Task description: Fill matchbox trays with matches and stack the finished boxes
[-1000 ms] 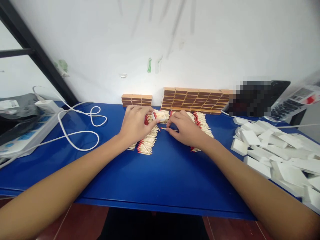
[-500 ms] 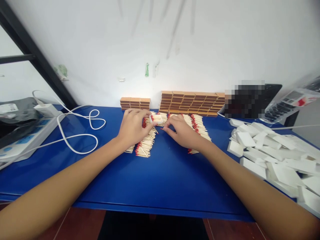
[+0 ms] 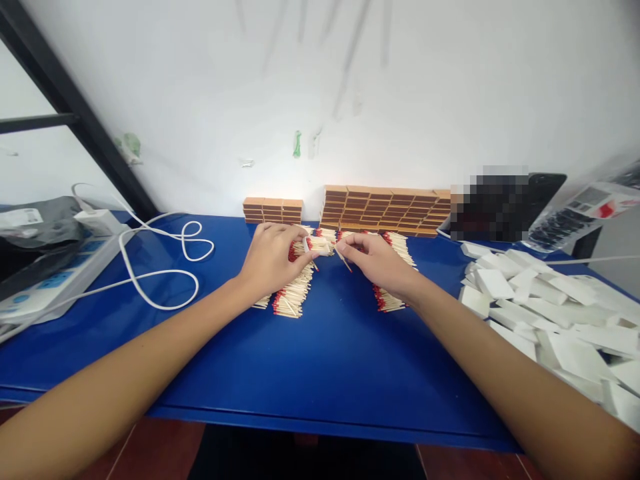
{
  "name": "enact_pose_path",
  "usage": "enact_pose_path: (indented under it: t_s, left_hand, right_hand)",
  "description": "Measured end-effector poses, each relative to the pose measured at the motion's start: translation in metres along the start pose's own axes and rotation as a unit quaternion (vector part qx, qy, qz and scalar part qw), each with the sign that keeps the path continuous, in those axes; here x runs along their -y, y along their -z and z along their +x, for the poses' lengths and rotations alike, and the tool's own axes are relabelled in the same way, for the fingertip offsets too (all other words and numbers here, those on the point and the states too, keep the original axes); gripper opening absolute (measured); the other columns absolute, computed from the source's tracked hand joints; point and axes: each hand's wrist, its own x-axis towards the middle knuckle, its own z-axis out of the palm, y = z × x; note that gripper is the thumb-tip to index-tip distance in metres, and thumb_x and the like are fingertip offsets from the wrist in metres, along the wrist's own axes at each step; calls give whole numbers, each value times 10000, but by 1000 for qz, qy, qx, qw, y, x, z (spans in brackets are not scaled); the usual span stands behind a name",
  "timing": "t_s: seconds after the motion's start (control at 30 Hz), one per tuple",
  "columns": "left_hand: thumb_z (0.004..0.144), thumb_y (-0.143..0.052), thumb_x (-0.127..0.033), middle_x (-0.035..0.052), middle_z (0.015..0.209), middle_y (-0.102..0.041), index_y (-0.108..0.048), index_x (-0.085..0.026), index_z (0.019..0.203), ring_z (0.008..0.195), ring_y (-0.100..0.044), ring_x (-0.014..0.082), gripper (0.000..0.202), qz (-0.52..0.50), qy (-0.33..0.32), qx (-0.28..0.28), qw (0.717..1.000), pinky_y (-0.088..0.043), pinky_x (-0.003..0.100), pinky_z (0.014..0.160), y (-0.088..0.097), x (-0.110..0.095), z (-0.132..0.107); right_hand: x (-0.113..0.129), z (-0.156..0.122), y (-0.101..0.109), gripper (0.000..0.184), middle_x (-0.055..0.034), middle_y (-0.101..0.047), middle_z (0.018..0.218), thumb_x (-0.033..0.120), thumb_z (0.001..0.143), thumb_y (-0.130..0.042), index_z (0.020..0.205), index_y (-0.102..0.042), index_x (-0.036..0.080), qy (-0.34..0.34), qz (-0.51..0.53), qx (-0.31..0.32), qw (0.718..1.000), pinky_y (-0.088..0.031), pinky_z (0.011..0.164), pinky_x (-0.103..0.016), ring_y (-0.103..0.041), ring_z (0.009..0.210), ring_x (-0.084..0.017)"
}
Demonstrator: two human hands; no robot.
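My left hand (image 3: pixel 273 257) is closed around a small white matchbox tray (image 3: pixel 318 246) with matches in it, held just above a row of red-tipped matches (image 3: pixel 295 291) on the blue table (image 3: pixel 320 360). My right hand (image 3: pixel 379 263) pinches a single match (image 3: pixel 343 259) between thumb and fingers, its tip pointing toward the tray. A second row of matches (image 3: pixel 393 277) lies under and beside the right hand.
Stacks of brown matchbox sleeves (image 3: pixel 385 210) and a smaller stack (image 3: pixel 273 209) stand against the white wall. A heap of white trays (image 3: pixel 550 313) fills the right side. A power strip (image 3: pixel 45 280) and a looped white cable (image 3: pixel 160 267) lie at the left.
My right hand has lifted a single match off the table and brought it up toward the tray. My left hand has kept hold of the tray with little movement.
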Motion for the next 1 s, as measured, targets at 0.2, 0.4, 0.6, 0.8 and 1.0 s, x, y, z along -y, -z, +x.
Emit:
enact_pose_path:
  t_s: [0.2, 0.4, 0.6, 0.8, 1.0]
  left_hand:
    - [985, -793, -453, 76, 1158, -827, -745, -200, 1152, 1109, -743, 299, 307, -30, -60, 36, 997, -445, 493, 1109, -2, -7, -3]
    - [1001, -767, -479, 68, 1118, -821, -747, -196, 1148, 1052, -744, 280, 319, -57, -73, 32, 995, -454, 479, 1078, -1, -11, -3]
    - [977, -792, -518, 58, 1088, -842, -741, -209, 1112, 1065, -771, 294, 341, -67, -33, 2, 997, -469, 491, 1059, -2, -7, -2]
    - [959, -825, -477, 53, 1111, -849, -733, -214, 1088, 1077, -783, 292, 308, -63, -19, -15, 998, -485, 482, 1047, -2, -5, -2]
    - [988, -782, -510, 50, 1092, -846, -732, -213, 1107, 1081, -774, 285, 324, -75, -35, -16, 996, -486, 484, 1060, -3, -5, -2]
  right_hand:
    - [-6, -1, -9, 189, -85, -712, 1001, 370, 1027, -605, 915, -666, 230, 138, -130, -81, 979, -452, 867, -407, -580, 1015, -268]
    - [-1, -7, -16, 107, -71, -716, 1022, 274, 1055, -627, 951, -640, 248, 245, -192, -84, 947, -452, 925, -431, -572, 1032, -273]
    - [-1, -3, 3, 115, -66, -736, 978, 306, 1048, -637, 958, -677, 247, 209, -190, -97, 954, -472, 848, -404, -608, 978, -264]
    - [-5, -1, 14, 161, -52, -762, 902, 373, 1011, -658, 947, -697, 231, 118, -146, -32, 982, -471, 699, -358, -629, 760, -204]
    - [-4, -4, 3, 154, -37, -726, 873, 379, 1006, -661, 1007, -695, 228, 134, -118, -49, 983, -467, 693, -350, -593, 727, -182]
